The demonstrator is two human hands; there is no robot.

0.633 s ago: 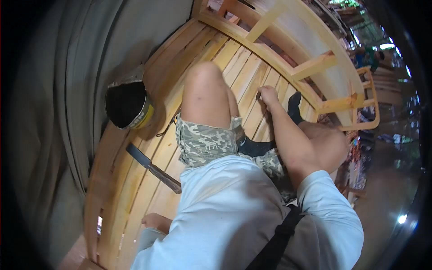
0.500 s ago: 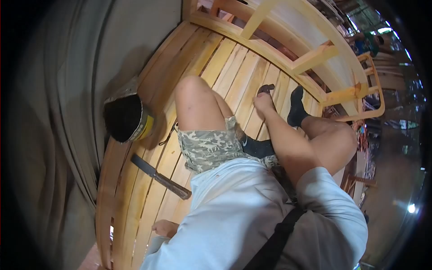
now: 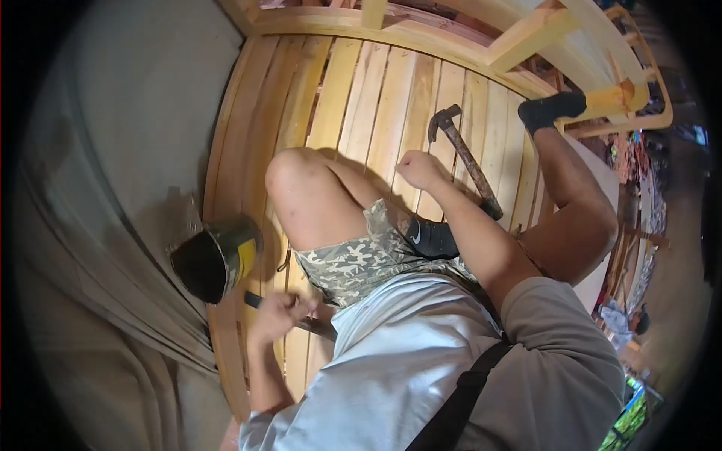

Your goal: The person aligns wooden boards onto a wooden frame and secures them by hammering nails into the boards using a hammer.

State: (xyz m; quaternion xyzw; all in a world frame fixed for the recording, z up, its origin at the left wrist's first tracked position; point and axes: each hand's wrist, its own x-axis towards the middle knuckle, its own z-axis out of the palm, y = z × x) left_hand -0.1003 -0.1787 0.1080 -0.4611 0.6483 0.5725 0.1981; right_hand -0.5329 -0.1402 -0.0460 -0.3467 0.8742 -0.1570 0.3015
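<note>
A claw hammer (image 3: 468, 156) with a rusty, worn handle lies on the wooden slats (image 3: 353, 113). Just left of it is my right hand (image 3: 421, 170), closed in a fist and apart from the handle; whatever is inside, if anything, stays hidden. My left hand (image 3: 280, 316) is curled, thumb and fingers drawn together, over a flat-bladed tool (image 3: 319, 328) with a brown handle. Its dark blade end shows beyond the hand, and the middle is covered. I cannot tell whether my fingers grip this tool or something small.
A dark bucket (image 3: 242, 252) with a yellow label stands left of my bent knee, by a draped grey cloth (image 3: 150, 150). A wooden frame rail (image 3: 444, 54) borders the slats at the far side. One foot in a black sock (image 3: 553, 110) touches near a frame post.
My right hand has let go of the hammer, which now lies on the slats. My left hand has come forward over the flat-bladed tool. My right leg has stretched outward, and the view has shifted.
</note>
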